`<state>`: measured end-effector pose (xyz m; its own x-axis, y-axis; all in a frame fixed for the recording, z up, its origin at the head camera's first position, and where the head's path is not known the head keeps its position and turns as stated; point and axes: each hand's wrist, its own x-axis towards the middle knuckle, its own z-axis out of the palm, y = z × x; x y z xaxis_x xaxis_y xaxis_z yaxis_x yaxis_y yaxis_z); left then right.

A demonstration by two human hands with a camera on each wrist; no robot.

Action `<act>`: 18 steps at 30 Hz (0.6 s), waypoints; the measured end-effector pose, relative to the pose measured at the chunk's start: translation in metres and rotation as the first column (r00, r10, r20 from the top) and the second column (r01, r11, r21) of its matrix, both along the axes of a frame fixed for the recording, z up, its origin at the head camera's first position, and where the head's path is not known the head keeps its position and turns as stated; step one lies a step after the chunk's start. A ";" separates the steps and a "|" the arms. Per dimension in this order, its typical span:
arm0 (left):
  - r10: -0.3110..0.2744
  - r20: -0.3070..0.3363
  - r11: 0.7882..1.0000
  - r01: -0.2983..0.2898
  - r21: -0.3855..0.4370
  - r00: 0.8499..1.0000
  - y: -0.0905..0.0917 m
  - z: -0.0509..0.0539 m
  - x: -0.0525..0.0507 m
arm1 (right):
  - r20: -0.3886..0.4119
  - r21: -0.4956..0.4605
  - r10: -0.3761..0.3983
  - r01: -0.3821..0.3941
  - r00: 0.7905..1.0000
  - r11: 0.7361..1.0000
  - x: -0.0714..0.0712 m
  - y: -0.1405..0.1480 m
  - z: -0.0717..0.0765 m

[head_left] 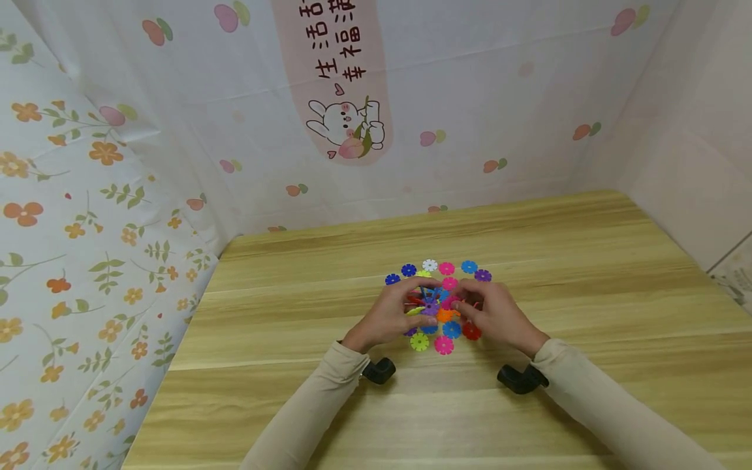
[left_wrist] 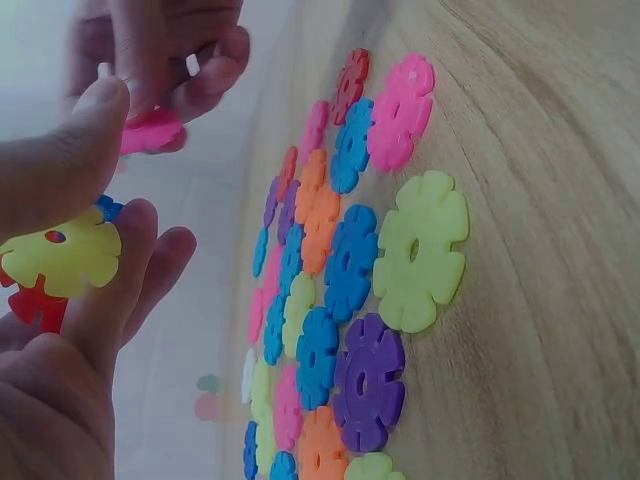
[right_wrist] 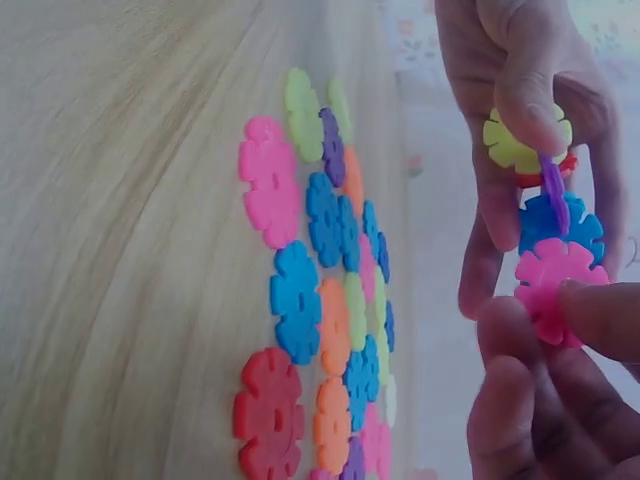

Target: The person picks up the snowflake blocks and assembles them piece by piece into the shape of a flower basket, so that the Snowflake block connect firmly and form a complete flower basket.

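Observation:
Above the table, my left hand holds a small cluster of notched plastic flower discs. The cluster has a yellow disc, a red one behind it, a purple disc set edge-on and a blue disc. Facing it, my right hand pinches a pink disc between thumb and fingers. That pink disc overlaps the blue one in the right wrist view; whether their notches are joined I cannot tell. Part of the cluster is hidden behind the left thumb and fingers.
Several loose discs lie flat below and around the hands, among them a lime disc, a red disc and a white disc. They rest on a wooden table. A printed cloth hangs behind the table.

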<state>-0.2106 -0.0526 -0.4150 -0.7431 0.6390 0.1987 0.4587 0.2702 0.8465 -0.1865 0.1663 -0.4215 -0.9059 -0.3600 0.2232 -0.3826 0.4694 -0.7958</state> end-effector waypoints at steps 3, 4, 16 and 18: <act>-0.004 -0.009 1.000 0.004 -0.010 1.000 -0.001 -0.003 -0.001 | -0.019 -0.034 -0.013 0.012 1.000 0.999 0.000 -0.002 0.001; -0.008 -0.012 1.000 0.008 -0.009 1.000 -0.001 -0.004 -0.002 | -0.024 -0.042 -0.013 0.012 1.000 0.999 0.000 -0.002 0.001; -0.039 -0.031 0.999 0.039 0.005 0.999 0.000 -0.005 -0.004 | -0.191 -0.059 0.005 -0.016 0.982 0.998 0.002 -0.003 0.001; -0.043 -0.036 0.999 0.043 0.004 0.998 0.000 -0.005 -0.004 | -0.215 -0.046 0.017 -0.028 0.976 0.999 0.002 -0.004 0.002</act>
